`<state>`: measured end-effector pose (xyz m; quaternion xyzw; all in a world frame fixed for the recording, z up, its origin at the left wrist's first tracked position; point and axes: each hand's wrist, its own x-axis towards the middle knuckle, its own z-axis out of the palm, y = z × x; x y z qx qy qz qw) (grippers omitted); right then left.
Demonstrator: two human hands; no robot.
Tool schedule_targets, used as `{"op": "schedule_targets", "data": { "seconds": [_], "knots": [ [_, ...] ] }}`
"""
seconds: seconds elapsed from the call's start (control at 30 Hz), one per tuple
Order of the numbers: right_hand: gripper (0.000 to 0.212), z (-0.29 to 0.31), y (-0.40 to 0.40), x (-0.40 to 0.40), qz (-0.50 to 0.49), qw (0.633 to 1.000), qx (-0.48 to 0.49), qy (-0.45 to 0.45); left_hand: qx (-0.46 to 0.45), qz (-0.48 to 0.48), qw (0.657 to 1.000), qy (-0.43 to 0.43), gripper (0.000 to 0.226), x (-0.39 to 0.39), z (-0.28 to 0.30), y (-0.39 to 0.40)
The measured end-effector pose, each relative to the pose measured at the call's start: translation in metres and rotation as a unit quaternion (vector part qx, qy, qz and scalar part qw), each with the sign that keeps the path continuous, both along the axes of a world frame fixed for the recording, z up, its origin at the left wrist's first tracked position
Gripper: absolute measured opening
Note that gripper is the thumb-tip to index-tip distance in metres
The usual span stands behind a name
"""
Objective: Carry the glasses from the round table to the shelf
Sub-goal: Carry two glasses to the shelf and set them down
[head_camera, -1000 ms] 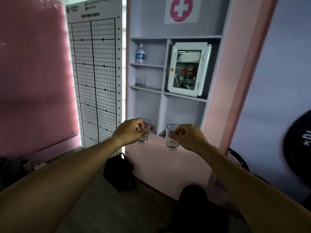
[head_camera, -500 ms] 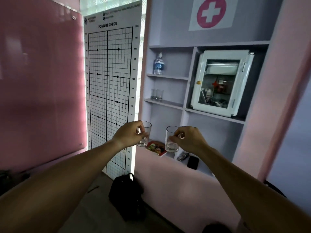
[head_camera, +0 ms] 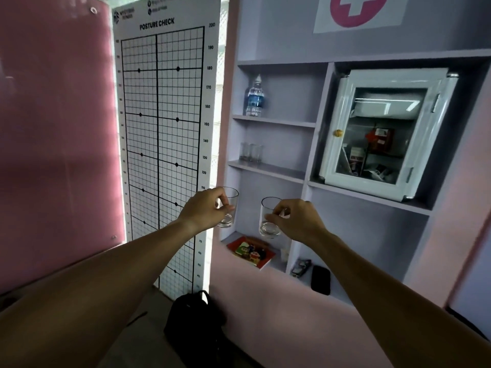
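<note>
Head view, the only one: carry step looks nearly done, person is standing at the shelf unit [head_camera: 305,181] with both arms out. Left hand [head_camera: 204,208] is pinched on the rim of a clear tumbler [head_camera: 228,205], thumb and fingers clamped on the near wall; right hand [head_camera: 295,219] grips a second tumbler [head_camera: 268,219] the same way at the rim. Both glasses hang upright, apart from each other, in the air in front of the lower left compartment, not resting on anything. Both look empty, or at most a trace at the base; can't tell through the glare. Likely target is the middle left shelf board [head_camera: 265,168], where a small cluster of glasses [head_camera: 251,152] already stands at the left end, empty as far as I can see. Next move, my read: raise both tumblers above that board's edge, go in to the right of the cluster, set down without clinking them. Rim pinch gives little tilt control, so go slow. Other containers: water bottle [head_camera: 254,98] on the shelf above, contents unclear; glass-door first-aid cabinet [head_camera: 382,134], door closed, holds boxes and packets. Round table not in frame.
</note>
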<state>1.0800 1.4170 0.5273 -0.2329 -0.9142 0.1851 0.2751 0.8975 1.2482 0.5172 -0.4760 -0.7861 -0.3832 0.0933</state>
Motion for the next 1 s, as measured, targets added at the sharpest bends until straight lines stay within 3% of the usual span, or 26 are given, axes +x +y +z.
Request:
{"op": "schedule_targets", "data": {
  "seconds": [0.3,0.67,1.0],
  "knots": [
    [0.017,0.006,0.063,-0.081,0.016,0.999,0.01,0.026,0.013,0.01,1.0,-0.001,0.021,-0.073,0.004,0.062],
    [0.017,0.053,0.205,-0.197,0.041,0.994,0.042,0.094,0.037,0.041,0.998,0.021,0.018,-0.174,0.055,0.198],
    [0.017,0.041,0.296,-0.272,0.039,0.992,0.041,0.111,0.039,0.057,0.998,0.006,0.019,-0.239,0.049,0.287]
  ]
}}
